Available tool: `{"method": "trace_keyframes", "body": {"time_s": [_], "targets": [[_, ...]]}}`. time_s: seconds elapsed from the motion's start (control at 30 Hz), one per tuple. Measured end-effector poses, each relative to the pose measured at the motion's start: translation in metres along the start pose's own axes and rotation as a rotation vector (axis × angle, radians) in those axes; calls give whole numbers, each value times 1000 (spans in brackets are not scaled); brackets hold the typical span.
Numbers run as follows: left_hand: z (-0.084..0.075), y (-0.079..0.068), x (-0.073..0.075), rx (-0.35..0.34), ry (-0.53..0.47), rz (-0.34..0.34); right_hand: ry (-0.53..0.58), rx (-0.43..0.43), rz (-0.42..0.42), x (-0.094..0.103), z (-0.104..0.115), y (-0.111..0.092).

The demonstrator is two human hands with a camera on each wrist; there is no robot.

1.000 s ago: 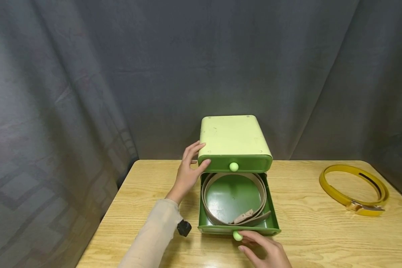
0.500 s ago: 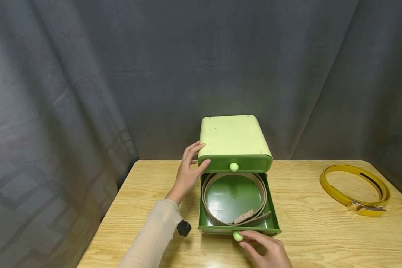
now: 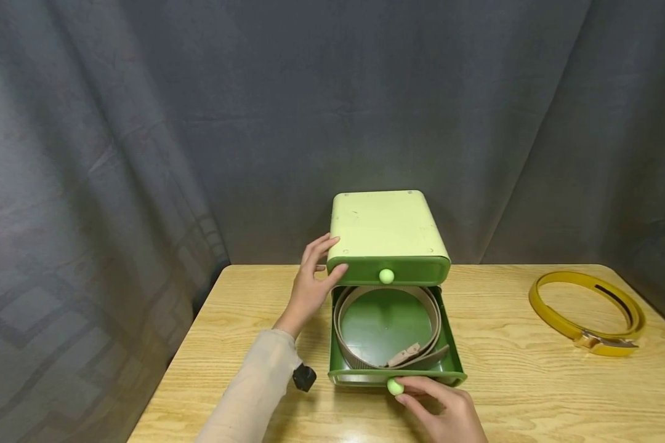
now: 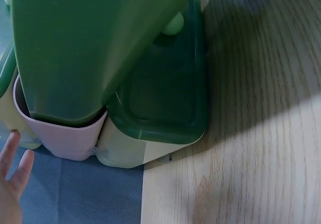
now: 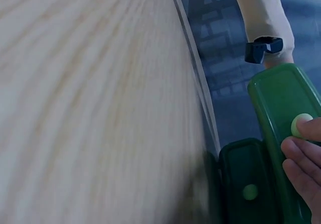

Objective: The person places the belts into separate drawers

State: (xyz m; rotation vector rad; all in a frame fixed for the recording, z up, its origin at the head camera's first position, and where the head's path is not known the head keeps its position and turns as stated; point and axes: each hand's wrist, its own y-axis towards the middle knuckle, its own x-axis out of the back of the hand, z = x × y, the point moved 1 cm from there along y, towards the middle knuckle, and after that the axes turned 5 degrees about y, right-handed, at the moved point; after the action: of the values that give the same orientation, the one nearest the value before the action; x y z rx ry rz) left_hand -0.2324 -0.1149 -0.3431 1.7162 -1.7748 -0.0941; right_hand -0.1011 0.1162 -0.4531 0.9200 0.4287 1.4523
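A small drawer cabinet [image 3: 388, 224] has a pale yellow-green top and green drawer fronts. Its middle drawer [image 3: 340, 379] is pulled out, with a coiled taupe belt [image 3: 435, 320] lying inside. My right hand [image 3: 449, 409] pinches the drawer's light green knob [image 3: 395, 386] between thumb and fingers; the right wrist view shows the same knob [image 5: 301, 125] at the fingertips. Against the cabinet's left front corner rests my left hand [image 3: 308, 289], its thumb on the top drawer's front and its fingers along the side. Two of its fingers [image 4: 21, 171] show in the left wrist view.
A coiled yellow belt [image 3: 554, 317] with a gold buckle lies at the right of the wooden table [image 3: 532, 394]. Below the pulled-out drawer, a closed bottom drawer [image 4: 165, 93] shows in the left wrist view. A dark grey curtain [image 3: 332, 111] hangs behind.
The right thumb has come up against the knob. The drawer front and knob have shifted very slightly, and the belt inside has moved a little. My left hand stays put.
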Motion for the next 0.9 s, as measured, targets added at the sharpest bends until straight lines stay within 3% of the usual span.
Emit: {"method": "trace_keyframes", "body": {"time_s": [0.47, 0.7, 0.9], "targets": [[1, 0, 0, -3, 6, 5, -66, -33, 11, 8, 9, 15], [2, 0, -1, -8, -5, 2, -120, -125, 2, 8, 12, 23], [2, 0, -1, -8, 15, 0, -109, -119, 12, 8, 11, 26]]}}
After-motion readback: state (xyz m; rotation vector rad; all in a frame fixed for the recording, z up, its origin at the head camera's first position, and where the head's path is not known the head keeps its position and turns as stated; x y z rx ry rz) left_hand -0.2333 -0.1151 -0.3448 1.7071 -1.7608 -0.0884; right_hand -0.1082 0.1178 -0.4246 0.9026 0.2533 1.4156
